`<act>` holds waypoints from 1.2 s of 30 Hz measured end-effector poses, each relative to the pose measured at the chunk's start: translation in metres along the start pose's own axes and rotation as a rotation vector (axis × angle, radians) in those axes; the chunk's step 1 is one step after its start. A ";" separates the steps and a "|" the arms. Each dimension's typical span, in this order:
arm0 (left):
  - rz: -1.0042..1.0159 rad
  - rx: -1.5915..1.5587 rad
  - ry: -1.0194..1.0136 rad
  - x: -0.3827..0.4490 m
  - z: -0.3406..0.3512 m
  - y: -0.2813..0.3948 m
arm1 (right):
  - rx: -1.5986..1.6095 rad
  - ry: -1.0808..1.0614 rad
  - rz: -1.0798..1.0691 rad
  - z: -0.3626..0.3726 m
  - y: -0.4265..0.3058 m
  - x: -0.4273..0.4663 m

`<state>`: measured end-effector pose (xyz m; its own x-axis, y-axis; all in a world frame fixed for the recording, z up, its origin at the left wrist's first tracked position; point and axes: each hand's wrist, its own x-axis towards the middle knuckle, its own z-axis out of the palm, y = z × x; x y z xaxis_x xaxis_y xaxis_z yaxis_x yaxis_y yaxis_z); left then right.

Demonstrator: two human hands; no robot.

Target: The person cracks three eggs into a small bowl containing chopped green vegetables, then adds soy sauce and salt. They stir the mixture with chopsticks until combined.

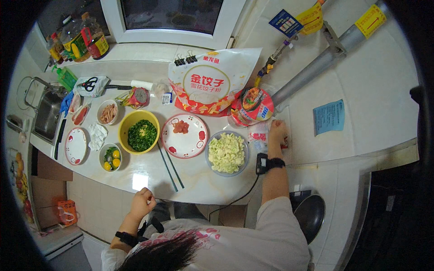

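Observation:
My right hand (278, 130) reaches over a plastic packet (259, 138) at the counter's right end; its fingers are partly hidden and their hold is unclear. My left hand (144, 202) hovers near the front edge with curled fingers, holding nothing visible. Before me stand a bowl of chopped pale green vegetable (226, 153), a plate (184, 147) with a little pinkish diced food, and a yellow bowl (122, 135) of chopped greens. Green chopsticks (172, 167) lie between plate and bowl. A white bowl (102, 159) holds several yolks and greens; another bowl (99, 113) holds pale strips.
A large flour bag (212, 81) and an instant noodle tub (254, 105) stand at the back. A dragon fruit (139, 96), crumpled tissue (98, 136), small plate (75, 146) and knife (60, 139) lie leftward, near the sink (47, 115). A dark pan (309, 216) sits at the right.

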<state>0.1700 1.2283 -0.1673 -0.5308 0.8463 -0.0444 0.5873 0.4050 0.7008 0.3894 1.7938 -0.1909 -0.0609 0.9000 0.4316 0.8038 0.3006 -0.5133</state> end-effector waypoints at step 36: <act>0.420 -0.220 -0.211 0.097 -0.007 0.097 | -0.004 -0.445 -0.211 -0.193 -0.041 -0.115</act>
<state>0.1708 1.3473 -0.0985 -0.1291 0.9808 0.1464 0.5686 -0.0478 0.8212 0.4773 1.6167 -0.0766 -0.4686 0.8676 0.1665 0.7491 0.4901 -0.4457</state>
